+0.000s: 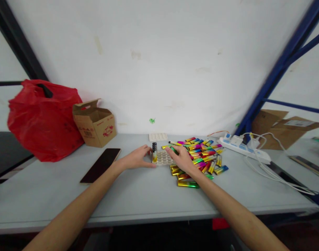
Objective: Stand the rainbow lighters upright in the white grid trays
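Note:
A pale tray with rows of round holes [164, 159] lies on the table in front of me. Black-topped lighters [154, 153] stand upright in a row along its left side. My left hand [137, 157] is at that side, thumb along the near corner and fingers bent at the far side, holding the tray. Over the tray's right part, my right hand [182, 158] pinches a green lighter [173, 150], partly hidden by the fingers. To the right spreads a pile of shiny multicoloured lighters [201, 153], some lying under my right wrist and forearm.
Behind stands a second pale tray [157, 137] near the wall. On the left are a dark phone-like slab [101, 166], an open carton [98, 127] and a red plastic bag [46, 122]. A white power strip [244, 150] with cables lies right, before another carton [282, 130].

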